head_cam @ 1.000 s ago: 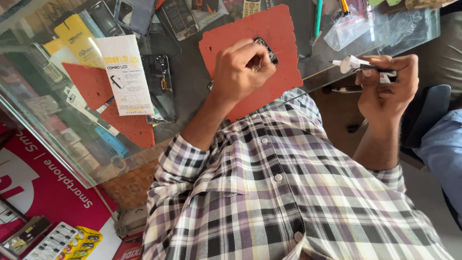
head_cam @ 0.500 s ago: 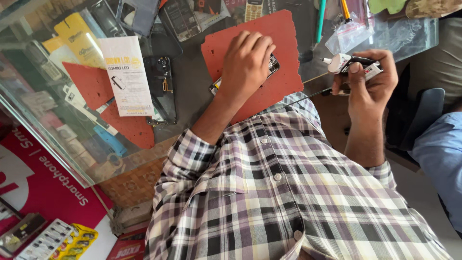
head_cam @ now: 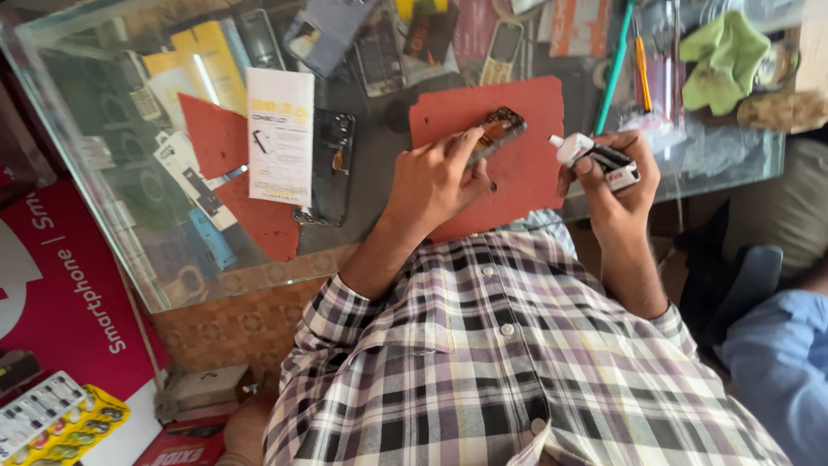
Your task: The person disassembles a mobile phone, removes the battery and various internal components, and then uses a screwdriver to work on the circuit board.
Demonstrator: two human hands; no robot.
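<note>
Hands above the red mat (head_cam: 526,164): left hand (head_cam: 435,177) gripping a phone frame (head_cam: 496,131), right hand (head_cam: 617,177) clasping a glue tube (head_cam: 595,157).

A red mat (head_cam: 517,129) is lying on the glass counter (head_cam: 103,216). The shirt (head_cam: 509,371) is showing a white, purple and black check. A green cloth (head_cam: 720,65) is sitting far right, a white-and-yellow leaflet (head_cam: 279,134) left.
</note>
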